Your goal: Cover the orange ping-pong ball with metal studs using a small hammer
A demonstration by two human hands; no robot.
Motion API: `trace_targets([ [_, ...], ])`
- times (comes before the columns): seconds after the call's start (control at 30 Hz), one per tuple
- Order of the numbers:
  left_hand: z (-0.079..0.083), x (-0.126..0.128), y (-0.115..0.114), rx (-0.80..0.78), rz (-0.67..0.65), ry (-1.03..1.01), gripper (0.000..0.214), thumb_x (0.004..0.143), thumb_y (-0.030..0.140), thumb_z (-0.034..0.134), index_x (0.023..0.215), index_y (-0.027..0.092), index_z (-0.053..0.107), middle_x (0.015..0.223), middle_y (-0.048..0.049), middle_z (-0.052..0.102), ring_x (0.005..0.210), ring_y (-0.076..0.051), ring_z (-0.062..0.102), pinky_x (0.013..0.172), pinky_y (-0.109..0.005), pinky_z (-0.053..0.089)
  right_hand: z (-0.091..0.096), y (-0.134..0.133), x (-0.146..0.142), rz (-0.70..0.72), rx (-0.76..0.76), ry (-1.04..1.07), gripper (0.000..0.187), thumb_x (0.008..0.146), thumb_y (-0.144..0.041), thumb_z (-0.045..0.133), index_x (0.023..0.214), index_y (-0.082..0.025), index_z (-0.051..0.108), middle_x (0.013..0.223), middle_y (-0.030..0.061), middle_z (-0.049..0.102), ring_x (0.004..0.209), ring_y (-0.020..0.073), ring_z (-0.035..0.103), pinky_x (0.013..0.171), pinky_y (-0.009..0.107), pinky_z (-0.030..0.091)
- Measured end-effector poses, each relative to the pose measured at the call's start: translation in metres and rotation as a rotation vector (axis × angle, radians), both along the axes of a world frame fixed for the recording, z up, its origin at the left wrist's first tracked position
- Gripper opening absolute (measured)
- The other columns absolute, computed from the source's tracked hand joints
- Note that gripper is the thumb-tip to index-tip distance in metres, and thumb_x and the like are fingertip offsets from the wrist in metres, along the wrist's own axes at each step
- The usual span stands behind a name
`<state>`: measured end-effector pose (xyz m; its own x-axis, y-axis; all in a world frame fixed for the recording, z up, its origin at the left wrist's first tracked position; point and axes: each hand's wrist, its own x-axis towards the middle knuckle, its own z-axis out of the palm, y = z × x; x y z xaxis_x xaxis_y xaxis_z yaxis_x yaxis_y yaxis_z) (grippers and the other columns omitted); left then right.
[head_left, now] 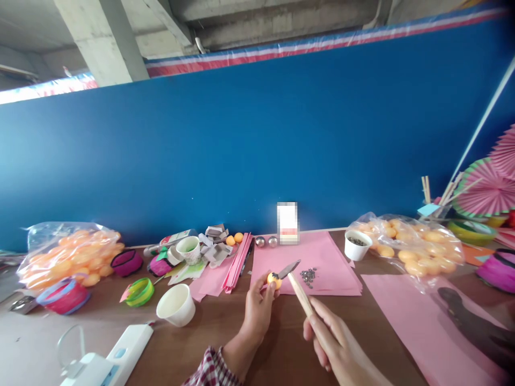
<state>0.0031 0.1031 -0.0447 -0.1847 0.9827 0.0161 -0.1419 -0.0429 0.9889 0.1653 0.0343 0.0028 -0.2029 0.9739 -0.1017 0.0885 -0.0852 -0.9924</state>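
Note:
My left hand [260, 308] grips an orange ball [272, 278], about ping-pong size, between thumb and fingers. Dark bits show on the ball's top. A small hammer [300, 292] is in my right hand [332, 335], its pale wooden handle wrapped by the fingers. Its dark metal head lies right at the ball; whether they touch I cannot tell. Just beyond the hands, a pile of small dark shiny pieces [309, 276] lies on stacked pink paper [333, 268]. Two shiny silver balls [266, 242] sit at the paper's back left edge.
Bags of orange balls stand left [68, 257] and right [418, 244]. A white cup [357, 247] holds dark pieces. Left are a white paper bowl [176, 306], a patterned cup [189, 250] and a power strip [129, 351]. A dark curved object [475, 327] lies at right. A blue partition [249, 145] rises behind.

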Motion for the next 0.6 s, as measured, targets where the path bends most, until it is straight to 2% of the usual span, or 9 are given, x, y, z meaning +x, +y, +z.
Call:
trace_targets([
  [0.2,-0.001,0.0,-0.002,0.019,-0.02,0.062,0.048,0.074,0.042,0.063,0.112,0.012,0.06,0.082,-0.006,0.069,0.067,-0.015,0.065,0.069,-0.029,0.054,0.001,-0.001,-0.001,0.021,0.004,0.016,0.039,0.084,-0.053,0.04,0.106,-0.021,0.048,0.07,-0.0036,0.051,0.038,0.0033,0.035,0.036,0.018,0.03],
  [0.37,0.003,0.002,-0.002,0.018,-0.014,0.042,0.048,0.073,0.042,0.064,0.113,0.014,0.059,0.086,-0.0071,0.068,0.071,-0.015,0.065,0.072,-0.029,0.054,0.004,0.01,0.016,-0.001,0.024,0.017,0.044,0.085,-0.051,0.039,0.118,-0.023,0.044,0.072,-0.0028,0.052,0.04,0.0045,0.038,0.037,0.018,0.034],
  [0.43,0.003,0.002,-0.002,0.032,-0.012,0.011,0.051,0.072,0.04,0.066,0.116,0.016,0.056,0.092,-0.0076,0.067,0.075,-0.016,0.065,0.073,-0.03,0.055,0.004,0.019,0.031,-0.059,0.123,-0.082,0.046,0.087,-0.051,0.037,0.123,-0.023,0.042,0.073,-0.0013,0.054,0.041,0.0061,0.041,0.037,0.019,0.036],
  [0.53,0.003,0.002,-0.002,0.043,-0.044,-0.037,0.052,0.071,0.039,0.067,0.117,0.017,0.056,0.101,-0.0089,0.064,0.082,-0.017,0.064,0.077,-0.032,0.054,0.001,0.036,0.058,-0.201,0.378,-0.374,0.045,0.09,-0.044,0.032,0.128,-0.022,0.04,0.077,0.0025,0.061,0.048,0.0109,0.051,0.046,0.024,0.045],
  [0.6,0.004,0.002,-0.003,0.046,-0.079,-0.045,0.05,0.071,0.038,0.068,0.115,0.016,0.057,0.102,-0.0094,0.064,0.086,-0.018,0.063,0.08,-0.032,0.053,-0.001,0.046,0.074,-0.332,0.604,-0.618,0.045,0.089,-0.038,0.034,0.129,-0.02,0.04,0.094,0.0088,0.065,0.069,0.0174,0.062,0.061,0.028,0.05],
])
